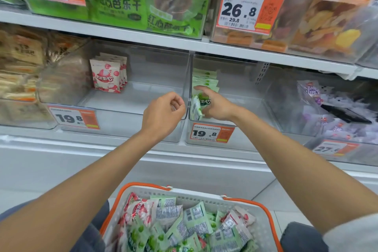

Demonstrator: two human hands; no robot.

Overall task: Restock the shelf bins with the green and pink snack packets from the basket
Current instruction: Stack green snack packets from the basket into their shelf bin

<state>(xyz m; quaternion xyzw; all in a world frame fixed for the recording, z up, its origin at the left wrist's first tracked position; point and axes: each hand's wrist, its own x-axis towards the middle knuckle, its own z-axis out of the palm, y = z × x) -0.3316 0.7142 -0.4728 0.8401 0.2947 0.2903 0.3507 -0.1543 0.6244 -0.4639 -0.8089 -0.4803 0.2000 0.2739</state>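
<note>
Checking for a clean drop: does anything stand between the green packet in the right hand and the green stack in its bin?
Nothing visible does. The right hand holds the green packet already inside the clear bin, past its front wall, directly before the green stack. The left hand hangs outside it.

Forearms [92,174] bare to the wrists. Pale grey short sleeve [353,235] at the right upper arm. Dark grey trousers [302,238] over both knees.

shelf bin [131,100]: clear glossy plastic | green snack packets [197,220]: shiny film (crinkled) | basket [196,196]: matt perforated plastic | price tag [211,133]: smooth paper
</note>
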